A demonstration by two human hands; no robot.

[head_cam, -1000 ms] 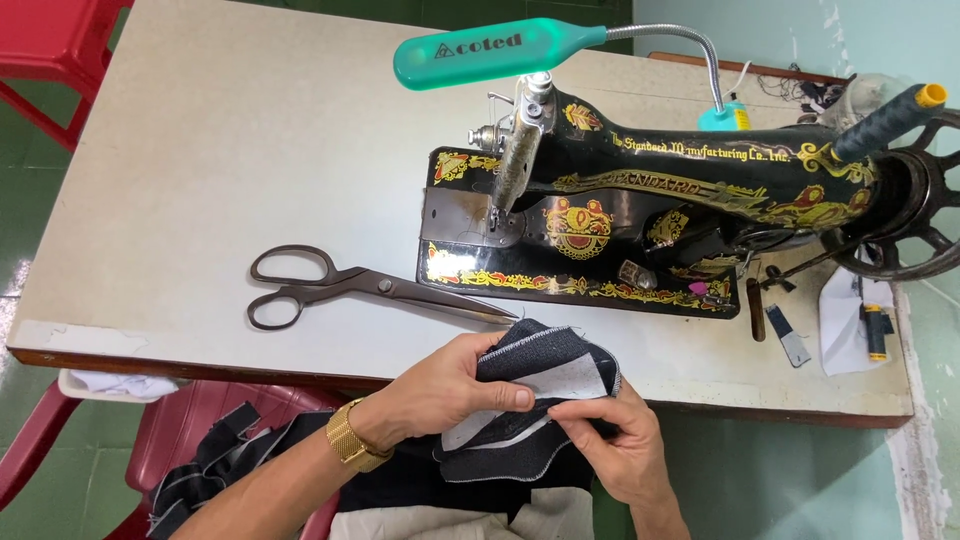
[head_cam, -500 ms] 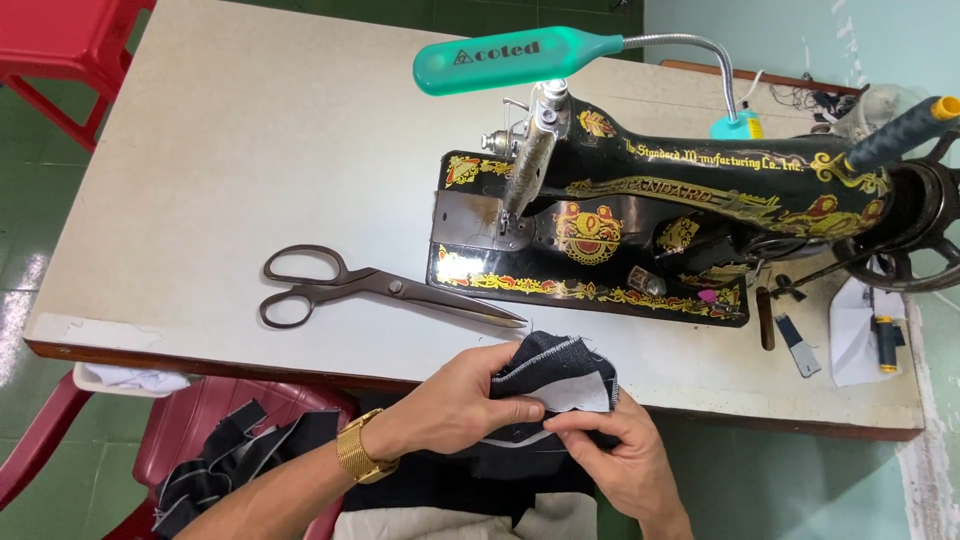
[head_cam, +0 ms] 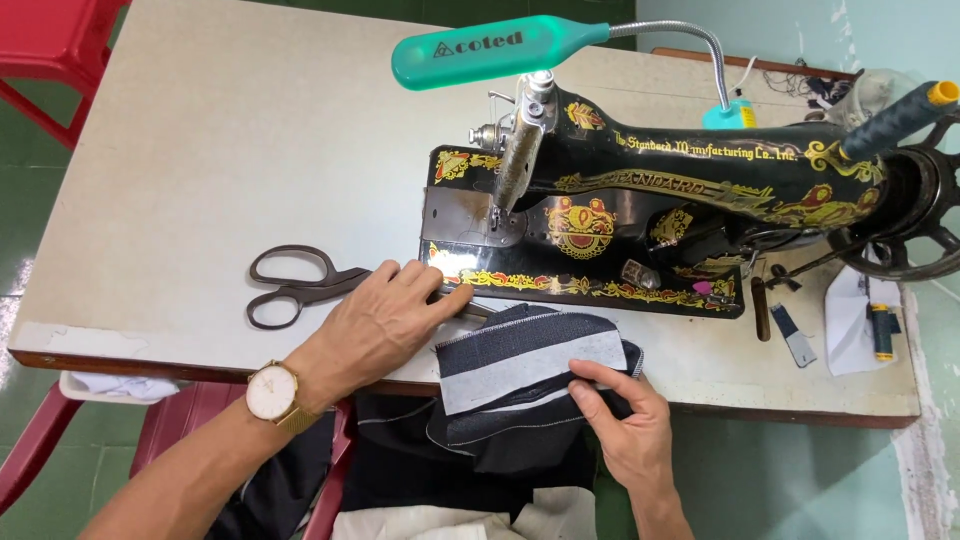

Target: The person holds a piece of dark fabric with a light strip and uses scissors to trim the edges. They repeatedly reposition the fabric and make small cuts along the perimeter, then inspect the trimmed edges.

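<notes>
Nearest the viewer: cream cloth [head_cam: 440, 522] at the bottom edge, dark fabric hanging below the desk front, and a red plastic chair [head_cam: 170, 430] partly under it. Right hand [head_cam: 625, 425]: at the desk's near edge, its grip closed on the lower right corner of a folded dark denim piece [head_cam: 530, 365], thumb on top, fingers under. The denim piece lies half on the desk [head_cam: 200, 150], half over its front edge, with a pale grey strip of lining across its face. Left hand [head_cam: 385, 320]: palm down on the desk just left of the denim piece, fingers spread flat and closed on nothing, covering the blades of a pair of black scissors [head_cam: 300, 285]; a gold wristwatch [head_cam: 272, 393] with a white dial on the wrist. Scissor handles lie to the left of the hand, free of it. Behind the hands: black sewing machine [head_cam: 660, 200] with gold ornament, standing on the desk, needle end toward the left. Right of the machine base: a small white paper [head_cam: 850, 320] with a dark thread spool [head_cam: 880, 330] on it. Above the machine: teal lamp head [head_cam: 495, 50] on a grey gooseneck. Far right: black handwheel [head_cam: 915, 220]. Far left corner: a second red chair [head_cam: 50, 50].
</notes>
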